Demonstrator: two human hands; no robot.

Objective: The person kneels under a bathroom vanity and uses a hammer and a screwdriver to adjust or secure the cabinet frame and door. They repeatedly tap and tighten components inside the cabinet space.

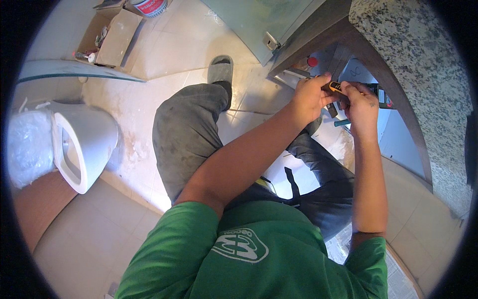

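Note:
A small black and orange tool is held up between my two hands, in front of the open cabinet. It looks like a handle, but the fingers cover much of it and I cannot tell its exact kind. My left hand grips its near-left end, with thumb and fingers closed. On the other side, my right hand pinches it between thumb and fingers. Below the right hand a teal rod-like handle shows. A dark cylindrical piece hangs or lies just under the hands.
The dark wooden cabinet frame stands under a speckled granite counter. Inside it is a bottle with a red cap. A hinged glass door is ahead. Leftward are a toilet, a cardboard box and a bucket.

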